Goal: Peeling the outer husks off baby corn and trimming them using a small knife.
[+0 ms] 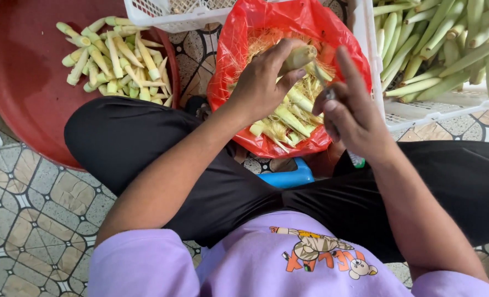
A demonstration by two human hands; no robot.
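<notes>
two hands over a red bag (239, 33): left grip (264, 82) clasps a corn ear (298, 56), right grip (350, 113) pinches a small blade (322, 82).

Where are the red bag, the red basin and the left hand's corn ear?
Red bag (341, 41), head view: right side wall.
Red basin (19, 71), head view: bare floor of the basin.
Corn ear (299, 55), head view: tip showing beyond the left hand (261, 82).

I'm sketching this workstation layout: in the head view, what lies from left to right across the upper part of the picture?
Red basin with peeled baby corn → red plastic bag of husks, where the left hand holds a corn piece → right hand → white crate of unpeeled corn.
</notes>
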